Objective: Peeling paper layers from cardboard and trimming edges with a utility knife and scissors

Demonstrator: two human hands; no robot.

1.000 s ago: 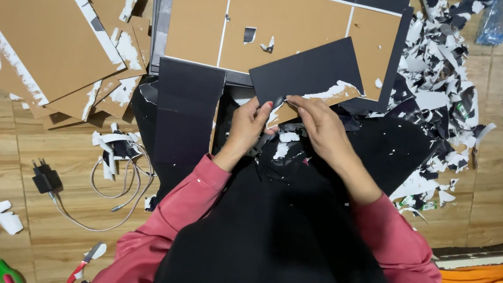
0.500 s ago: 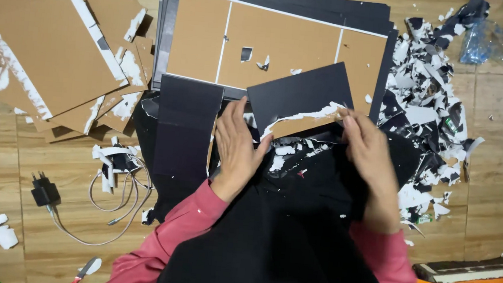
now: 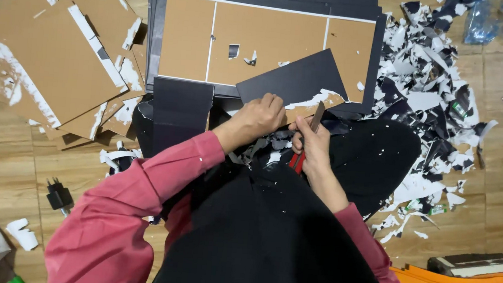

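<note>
The person is kneeling over a dark-faced board, stripping its paper skin. The left hand is curled, fingertips pressing the board's near edge; the right hand, just beside it, is gripping a red-handled scraper whose blade is meeting the torn white strip. Only that near edge seems peeled, I'd say; most of the dark face is still on. Left of the hands, about four stripped brown boards are lying fanned; beyond them one stack of dark sheets; right, scraps beyond counting.
</note>
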